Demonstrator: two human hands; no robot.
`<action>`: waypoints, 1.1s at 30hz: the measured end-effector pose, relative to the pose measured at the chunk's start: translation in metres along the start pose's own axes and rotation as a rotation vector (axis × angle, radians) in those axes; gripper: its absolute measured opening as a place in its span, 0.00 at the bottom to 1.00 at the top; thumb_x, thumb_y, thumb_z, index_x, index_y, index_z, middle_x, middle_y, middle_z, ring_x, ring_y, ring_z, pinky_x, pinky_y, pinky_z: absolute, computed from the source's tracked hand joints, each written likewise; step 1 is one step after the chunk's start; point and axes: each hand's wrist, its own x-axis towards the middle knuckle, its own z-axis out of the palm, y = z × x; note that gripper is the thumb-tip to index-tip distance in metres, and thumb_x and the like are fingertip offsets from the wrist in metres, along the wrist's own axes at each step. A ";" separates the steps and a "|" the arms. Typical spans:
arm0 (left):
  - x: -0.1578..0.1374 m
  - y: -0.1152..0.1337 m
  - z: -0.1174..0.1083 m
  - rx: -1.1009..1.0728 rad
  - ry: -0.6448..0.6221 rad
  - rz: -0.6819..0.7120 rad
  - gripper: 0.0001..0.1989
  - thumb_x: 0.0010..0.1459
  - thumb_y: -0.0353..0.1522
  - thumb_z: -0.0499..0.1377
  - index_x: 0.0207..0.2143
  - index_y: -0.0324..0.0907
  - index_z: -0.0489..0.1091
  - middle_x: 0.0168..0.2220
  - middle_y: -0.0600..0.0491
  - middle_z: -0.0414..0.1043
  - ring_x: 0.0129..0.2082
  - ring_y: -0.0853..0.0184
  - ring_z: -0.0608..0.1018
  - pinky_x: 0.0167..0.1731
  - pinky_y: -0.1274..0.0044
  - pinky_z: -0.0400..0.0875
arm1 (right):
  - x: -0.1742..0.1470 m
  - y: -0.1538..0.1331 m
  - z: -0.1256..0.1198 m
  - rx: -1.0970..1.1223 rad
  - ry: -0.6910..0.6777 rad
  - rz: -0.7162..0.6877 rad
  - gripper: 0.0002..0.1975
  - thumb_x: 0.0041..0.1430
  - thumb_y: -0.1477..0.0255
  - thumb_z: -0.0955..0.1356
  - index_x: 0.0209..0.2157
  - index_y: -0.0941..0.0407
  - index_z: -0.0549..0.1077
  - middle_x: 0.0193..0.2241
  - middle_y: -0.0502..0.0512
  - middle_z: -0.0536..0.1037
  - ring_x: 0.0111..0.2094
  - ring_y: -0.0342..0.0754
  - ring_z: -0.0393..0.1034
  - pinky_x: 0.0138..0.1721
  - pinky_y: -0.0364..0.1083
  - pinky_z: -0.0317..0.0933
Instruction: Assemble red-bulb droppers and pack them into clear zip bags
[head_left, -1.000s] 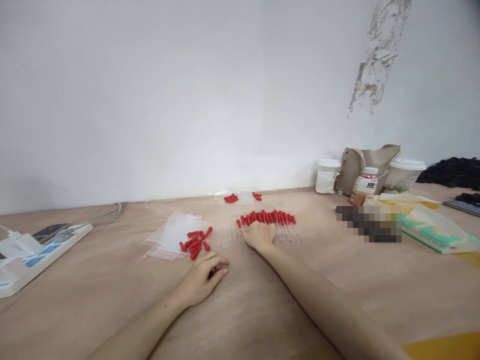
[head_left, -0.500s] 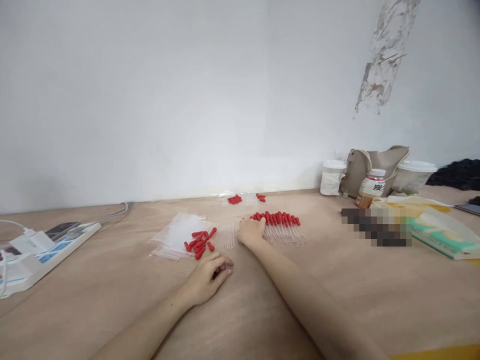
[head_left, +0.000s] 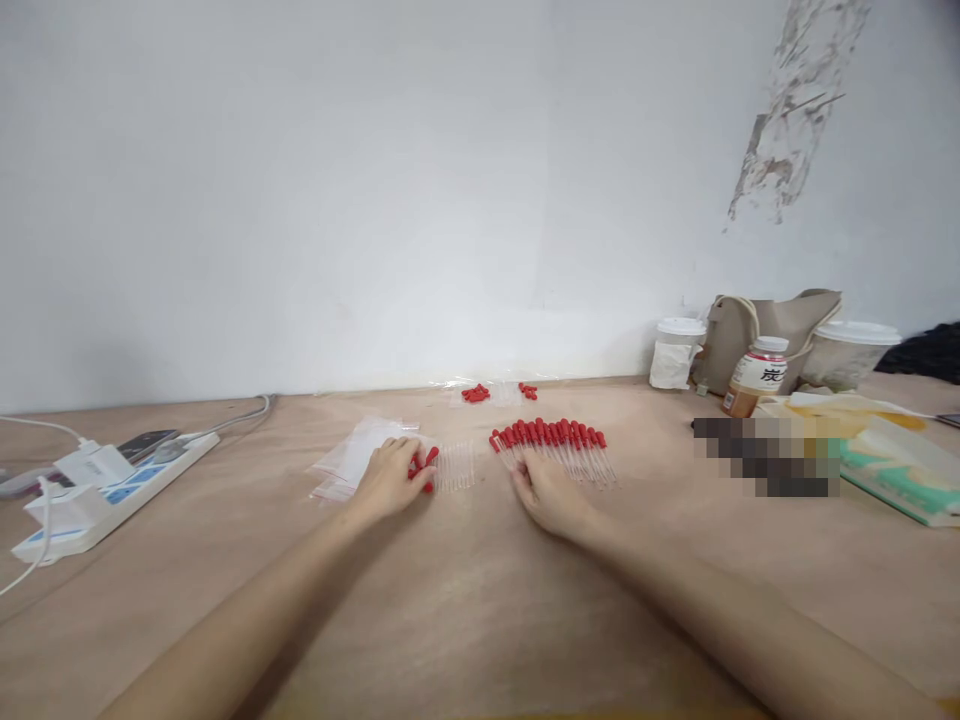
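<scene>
In the head view, left of the bare clear tubes, the left hand curls over loose red bulbs; right of them, the right hand bends at red-bulbed droppers. I cannot tell whether either grips anything. Slender tubes probably want a light pinch.

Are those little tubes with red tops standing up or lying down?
Lying down: the red-topped tubes rest side by side on the table, red ends toward the wall.

Indoor workspace, kind unclear: table against scuffed wall, power strip, drink bottle.
</scene>
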 end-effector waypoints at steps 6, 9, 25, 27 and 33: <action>0.055 -0.020 0.020 -0.023 -0.066 -0.032 0.08 0.43 0.32 0.62 0.23 0.43 0.63 0.23 0.52 0.70 0.28 0.60 0.72 0.34 0.67 0.59 | -0.027 0.028 0.005 0.235 0.310 -0.110 0.09 0.58 0.71 0.57 0.37 0.58 0.64 0.29 0.56 0.71 0.32 0.46 0.65 0.34 0.45 0.58; 0.063 -0.017 0.026 -0.041 -0.036 -0.036 0.10 0.41 0.29 0.63 0.22 0.43 0.63 0.17 0.56 0.67 0.23 0.62 0.72 0.34 0.65 0.58 | -0.026 0.030 0.007 0.230 0.361 -0.137 0.13 0.58 0.72 0.57 0.44 0.58 0.63 0.31 0.56 0.72 0.34 0.47 0.66 0.36 0.46 0.59; -0.045 0.032 0.044 -0.916 -0.006 -0.071 0.10 0.51 0.36 0.57 0.27 0.39 0.61 0.25 0.56 0.65 0.26 0.71 0.71 0.27 0.80 0.65 | -0.033 0.015 -0.001 0.028 0.186 -0.249 0.11 0.60 0.73 0.56 0.34 0.56 0.68 0.31 0.54 0.72 0.31 0.44 0.63 0.35 0.45 0.50; -0.047 0.034 0.049 -0.944 -0.046 -0.060 0.10 0.51 0.36 0.58 0.29 0.40 0.60 0.27 0.55 0.66 0.27 0.70 0.72 0.28 0.79 0.66 | -0.035 0.011 -0.002 0.022 0.172 -0.256 0.12 0.60 0.72 0.56 0.32 0.56 0.68 0.29 0.54 0.72 0.30 0.44 0.63 0.35 0.45 0.49; -0.048 0.038 0.048 -0.894 -0.067 0.023 0.13 0.59 0.36 0.48 0.45 0.42 0.62 0.35 0.51 0.67 0.33 0.67 0.75 0.33 0.73 0.71 | -0.036 0.000 0.001 0.057 0.138 -0.302 0.12 0.60 0.71 0.56 0.32 0.56 0.69 0.26 0.52 0.72 0.27 0.43 0.61 0.35 0.45 0.47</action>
